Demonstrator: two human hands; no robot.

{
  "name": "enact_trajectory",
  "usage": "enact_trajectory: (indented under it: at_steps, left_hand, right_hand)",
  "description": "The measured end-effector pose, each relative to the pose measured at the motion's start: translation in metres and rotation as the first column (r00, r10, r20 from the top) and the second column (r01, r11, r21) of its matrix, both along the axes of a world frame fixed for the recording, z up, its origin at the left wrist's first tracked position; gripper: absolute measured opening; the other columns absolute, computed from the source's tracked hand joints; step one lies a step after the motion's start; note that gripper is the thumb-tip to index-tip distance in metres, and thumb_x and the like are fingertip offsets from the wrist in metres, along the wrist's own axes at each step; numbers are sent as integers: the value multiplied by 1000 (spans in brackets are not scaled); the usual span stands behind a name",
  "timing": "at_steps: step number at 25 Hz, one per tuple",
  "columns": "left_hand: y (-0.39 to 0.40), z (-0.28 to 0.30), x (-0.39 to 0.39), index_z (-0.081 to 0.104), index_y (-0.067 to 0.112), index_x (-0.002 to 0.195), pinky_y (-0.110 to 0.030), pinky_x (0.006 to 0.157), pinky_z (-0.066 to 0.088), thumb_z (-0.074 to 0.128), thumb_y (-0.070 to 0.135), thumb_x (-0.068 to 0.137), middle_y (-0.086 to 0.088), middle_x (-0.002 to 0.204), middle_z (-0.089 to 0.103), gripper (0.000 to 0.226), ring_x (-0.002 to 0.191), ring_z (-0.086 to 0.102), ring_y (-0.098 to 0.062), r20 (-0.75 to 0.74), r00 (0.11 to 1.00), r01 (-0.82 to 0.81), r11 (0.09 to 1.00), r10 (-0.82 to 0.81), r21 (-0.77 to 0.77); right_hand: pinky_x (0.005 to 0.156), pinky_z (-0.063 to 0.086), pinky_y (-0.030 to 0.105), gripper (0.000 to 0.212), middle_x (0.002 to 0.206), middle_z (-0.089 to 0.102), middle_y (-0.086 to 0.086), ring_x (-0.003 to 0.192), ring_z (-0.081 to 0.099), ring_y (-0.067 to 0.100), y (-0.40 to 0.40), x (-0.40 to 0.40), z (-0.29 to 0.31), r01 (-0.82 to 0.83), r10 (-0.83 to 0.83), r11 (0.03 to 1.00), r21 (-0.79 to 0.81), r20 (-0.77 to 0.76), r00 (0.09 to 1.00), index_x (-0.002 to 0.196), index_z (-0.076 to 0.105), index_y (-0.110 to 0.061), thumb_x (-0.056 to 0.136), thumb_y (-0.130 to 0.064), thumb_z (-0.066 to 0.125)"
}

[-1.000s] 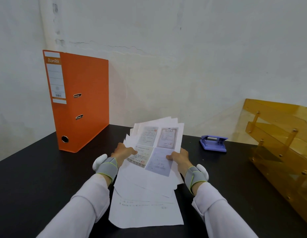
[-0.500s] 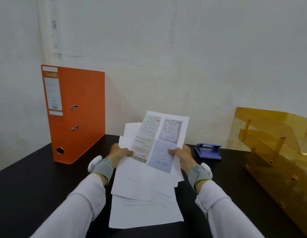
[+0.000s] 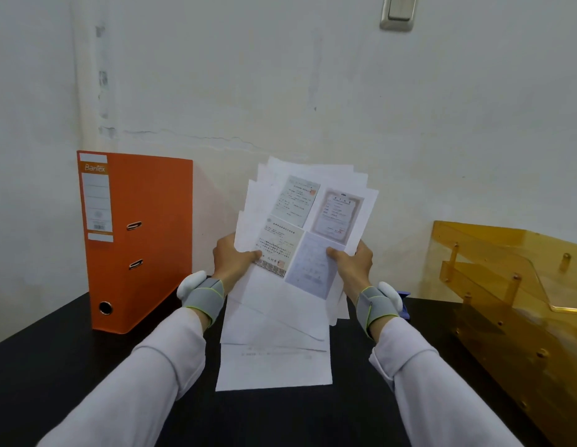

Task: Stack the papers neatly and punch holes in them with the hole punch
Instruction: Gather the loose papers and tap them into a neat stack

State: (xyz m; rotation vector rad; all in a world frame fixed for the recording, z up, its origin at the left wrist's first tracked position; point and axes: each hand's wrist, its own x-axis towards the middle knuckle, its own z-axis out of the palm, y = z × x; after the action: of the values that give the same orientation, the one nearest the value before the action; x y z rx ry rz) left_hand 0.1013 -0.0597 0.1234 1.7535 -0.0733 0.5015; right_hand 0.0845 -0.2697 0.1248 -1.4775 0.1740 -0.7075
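Nearest: two white sleeves (image 3: 142, 379) reaching forward over a black table (image 3: 39, 359), each wrist wrapped in a grey band with a white module on its outer side. Next, one white sheet (image 3: 274, 371) lying flat on the table between the forearms, a faint line of print near its far edge. Above it, a loose, uneven sheaf of papers (image 3: 300, 240) held up off the table and tilted toward the wearer, edges fanned and out of line; the top sheet shows four printed document images. Left hand (image 3: 232, 258): fingers closed on the sheaf's left edge, thumb on the front. Right hand (image 3: 353, 264): fingers closed on the right edge, thumb likewise on the front. Behind the right wrist, a small blue sliver of the hole punch (image 3: 405, 303) on the table, mostly hidden. To the left, an orange lever-arch binder (image 3: 145, 240) standing upright, spine label reading "Bantex". To the right, an amber acrylic tiered document tray (image 3: 512, 285). Farthest: a white wall (image 3: 280, 85) with a hairline crack and a light switch (image 3: 397, 11) near the upper edge.
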Motion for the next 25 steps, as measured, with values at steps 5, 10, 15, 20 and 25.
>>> enact_trajectory:
  at_steps: [5, 10, 15, 20, 25]
  left_hand:
    - [-15, 24, -11, 65, 6, 97, -39, 80, 54, 71, 9, 73, -14, 103, 71, 26, 93, 65, -33, 228, 967, -130, 990, 116, 47]
    - [-16, 24, -16, 62, 7, 104, -41, 81, 55, 70, 18, 75, -13, 105, 71, 32, 95, 65, -33, 280, 953, -120, 993, 111, 12]
    - [-15, -6, -19, 57, 8, 108, -46, 85, 55, 66, 20, 80, -11, 109, 67, 31, 98, 64, -31, 203, 977, -59, 998, 64, -31]
    - [-23, -6, -19, 53, 9, 109, -42, 81, 56, 60, 17, 85, -11, 111, 66, 27, 97, 63, -29, 219, 974, -60, 998, 65, -29]
    - [-21, -2, -18, 50, 16, 102, -43, 81, 56, 64, 30, 81, 0, 98, 63, 29, 92, 64, -28, 225, 970, -64, 991, 90, -118]
  right_hand:
    - [80, 55, 35, 26, 92, 65, 1, 83, 62, 23, 10, -1, 21, 121, -117, 992, -19, 133, 984, 102, 64, -12, 77, -4, 67]
    - [72, 54, 25, 23, 88, 65, -2, 77, 63, 19, 10, -3, 25, 105, -102, 994, -2, 217, 971, 92, 57, -18, 75, -8, 70]
    - [69, 56, 29, 23, 81, 67, 1, 73, 64, 20, 7, -2, 1, 31, -28, 999, -18, 129, 991, 90, 60, -13, 71, -3, 70]
    - [66, 50, 24, 18, 85, 67, 2, 79, 63, 22, 11, -3, -3, 9, -3, 999, -50, 120, 993, 88, 65, -16, 77, -2, 64]
    - [76, 54, 34, 26, 89, 67, 0, 83, 65, 24, 13, -8, 1, 3, 5, 999, -52, 157, 988, 91, 57, -16, 73, -9, 73]
